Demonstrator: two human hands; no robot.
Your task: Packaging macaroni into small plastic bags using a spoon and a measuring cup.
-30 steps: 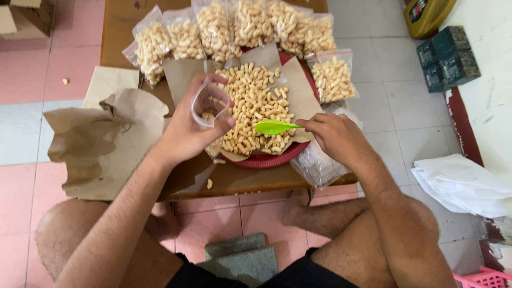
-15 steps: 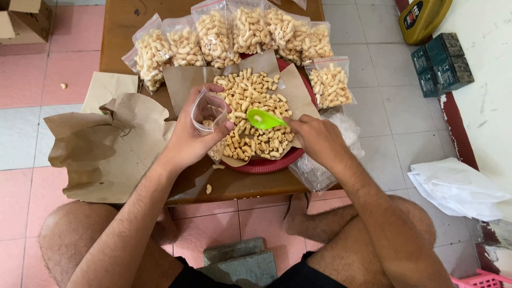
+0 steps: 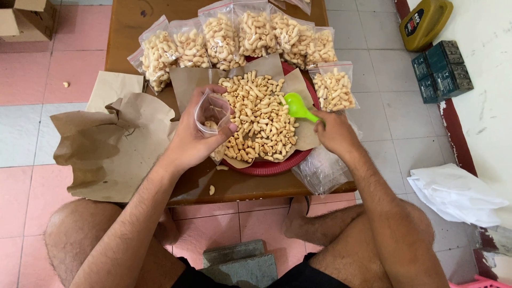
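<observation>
Left hand: I had my left hand (image 3: 194, 141) closed around a small clear bag (image 3: 212, 114), its grip pinching the mouth open just beside the pile, tilted toward me.
Right hand: my right hand (image 3: 333, 130) was shut on the handle of a green scoop (image 3: 296, 106), whose bowl rested on the right side of the pile.
Snacks: a heap of pale curled snacks (image 3: 258, 120) lay on brown paper over a red tray (image 3: 277, 166) at the middle of the counter (image 3: 240, 186).
Done: a row of filled bags (image 3: 234, 34) stood along the far side of the tray, and one more filled bag (image 3: 333, 85) lay to its right; I judged a good share already packed.
In hand: the bag I held showed only a few pieces at the bottom, so I judged it barely started.
Left: the heap was still large, and a stack of empty bags (image 3: 320, 170) sat at the near right edge, so plenty remained.
Strays: two loose pieces (image 3: 216, 178) lay on the counter near my left wrist.
</observation>
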